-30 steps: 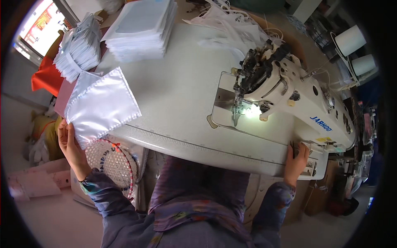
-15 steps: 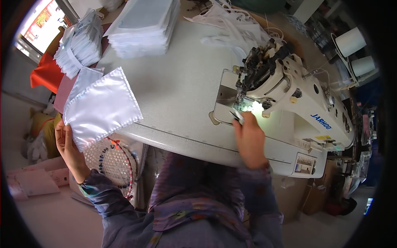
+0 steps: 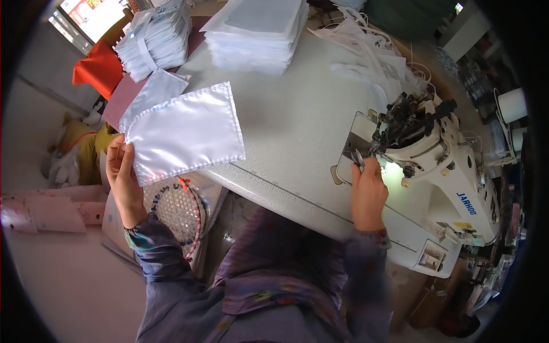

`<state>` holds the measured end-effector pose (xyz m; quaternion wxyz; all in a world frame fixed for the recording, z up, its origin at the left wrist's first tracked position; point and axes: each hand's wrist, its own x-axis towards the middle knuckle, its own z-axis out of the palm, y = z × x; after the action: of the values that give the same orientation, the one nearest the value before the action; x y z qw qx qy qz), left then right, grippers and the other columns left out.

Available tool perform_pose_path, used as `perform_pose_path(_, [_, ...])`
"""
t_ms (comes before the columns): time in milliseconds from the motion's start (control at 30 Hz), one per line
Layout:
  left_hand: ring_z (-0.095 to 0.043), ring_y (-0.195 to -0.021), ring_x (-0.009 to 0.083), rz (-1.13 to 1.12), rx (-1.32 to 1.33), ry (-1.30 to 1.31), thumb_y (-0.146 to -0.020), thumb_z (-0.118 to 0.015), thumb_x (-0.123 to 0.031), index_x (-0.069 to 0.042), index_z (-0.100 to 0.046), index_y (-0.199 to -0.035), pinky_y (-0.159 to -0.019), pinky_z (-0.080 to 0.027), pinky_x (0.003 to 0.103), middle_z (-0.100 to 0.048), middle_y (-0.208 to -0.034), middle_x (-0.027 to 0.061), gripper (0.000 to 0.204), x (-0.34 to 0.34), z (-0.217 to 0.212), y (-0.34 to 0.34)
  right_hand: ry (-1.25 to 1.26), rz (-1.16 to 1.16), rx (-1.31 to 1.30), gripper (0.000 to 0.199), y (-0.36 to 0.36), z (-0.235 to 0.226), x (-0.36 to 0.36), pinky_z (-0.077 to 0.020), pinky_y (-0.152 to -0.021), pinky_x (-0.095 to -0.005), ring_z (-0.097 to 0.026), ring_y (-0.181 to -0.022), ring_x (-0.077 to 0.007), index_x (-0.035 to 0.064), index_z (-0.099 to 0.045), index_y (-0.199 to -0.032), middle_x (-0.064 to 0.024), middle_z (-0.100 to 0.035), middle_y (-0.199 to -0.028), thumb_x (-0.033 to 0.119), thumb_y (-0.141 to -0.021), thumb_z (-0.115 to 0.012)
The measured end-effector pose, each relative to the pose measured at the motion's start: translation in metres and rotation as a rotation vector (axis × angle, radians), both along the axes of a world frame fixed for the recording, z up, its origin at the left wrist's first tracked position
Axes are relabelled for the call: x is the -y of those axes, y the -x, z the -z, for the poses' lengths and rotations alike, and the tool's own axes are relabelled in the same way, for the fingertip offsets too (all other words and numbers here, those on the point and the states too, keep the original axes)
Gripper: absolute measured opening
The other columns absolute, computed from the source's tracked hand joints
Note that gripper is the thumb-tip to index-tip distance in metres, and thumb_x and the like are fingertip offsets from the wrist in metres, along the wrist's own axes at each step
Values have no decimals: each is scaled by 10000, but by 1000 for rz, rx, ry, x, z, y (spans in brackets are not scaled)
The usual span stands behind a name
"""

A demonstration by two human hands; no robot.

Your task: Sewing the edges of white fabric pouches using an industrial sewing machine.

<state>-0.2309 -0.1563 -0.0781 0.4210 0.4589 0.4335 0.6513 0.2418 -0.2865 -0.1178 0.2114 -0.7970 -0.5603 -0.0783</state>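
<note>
At the left, beyond the table's front edge, my left hand (image 3: 124, 171) pinches the left edge of a shiny white satin fabric piece (image 3: 189, 131) with stitched borders. The piece hangs spread out, and a similar pale piece (image 3: 153, 97) lies partly behind it. My right hand (image 3: 369, 191) is closed around small thread snips (image 3: 358, 159), blades pointing up and away from me. The snips are just left of the lit needle area of a white sewing machine (image 3: 437, 148). Most of their body is hidden in my fingers.
A tall stack of pale fabric pieces (image 3: 254, 40) and a tied bundle (image 3: 154, 43) stand at the back left. White straps (image 3: 374, 51) pile up behind the machine. Below the table's left front edge is a woven basket (image 3: 174, 214). Thread cones (image 3: 512, 106) stand far right.
The view has turned, so table and machine sit farther right in the picture. Both hands keep their grips; the snips have shifted slightly beside the needle area.
</note>
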Motion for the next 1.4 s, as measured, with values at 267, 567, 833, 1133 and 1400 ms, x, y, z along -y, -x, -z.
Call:
perform_pose_path(267, [-658, -1000, 69, 18, -14, 8, -1062, -654, -44, -31, -638, -1333, -923, -494, 223, -721, -1065, -1, 272, -1, -3, 5, -55, -93, -176, 235, 19, -18, -2, -559, -695, -511, -712, -854, -428, 58, -548, -1128, -194, -714, -1003, 198, -1022, -703])
perform_pose_path(567, [-672, -1041, 81, 43, 4, 19, -1066, -638, -35, -30, -634, -1337, -954, -506, 228, -732, -1087, 13, 271, -6, 0, 9, 42, -298, -320, 262, 60, -46, -6, -546, -655, -494, -710, -818, -397, 75, -545, -1106, -152, -686, -983, 211, -993, -738])
perform_pose_path(833, [-677, -1050, 96, 74, 49, 27, -1070, -638, -44, -24, -626, -1349, -953, -515, 238, -733, -1130, 33, 280, -2, -3, 13, -12, -567, -218, 253, 142, -47, -67, -524, -507, -417, -693, -692, -348, 35, -493, -1035, -128, -622, -953, 193, -1020, -690])
perform_pose_path(1133, [-657, -1113, 137, -237, -350, -195, -1081, -642, -88, 2, -639, -1332, -957, -525, 269, -705, -1226, 71, 267, -68, 32, 76, -57, -317, -504, 271, 88, -22, 10, -551, -641, -461, -701, -762, -373, 61, -583, -1172, -146, -686, -985, 141, -974, -750])
perform_pose_path(1400, [-636, -907, 242, -929, -1442, -519, -954, -827, -233, -15, -639, -1340, -822, -536, 380, -717, -1228, 140, 482, -85, 5, -23, -58, 67, -280, 291, -11, 2, 31, -548, -695, -491, -706, -818, -399, 35, -614, -1201, -196, -690, -1006, 88, -947, -746])
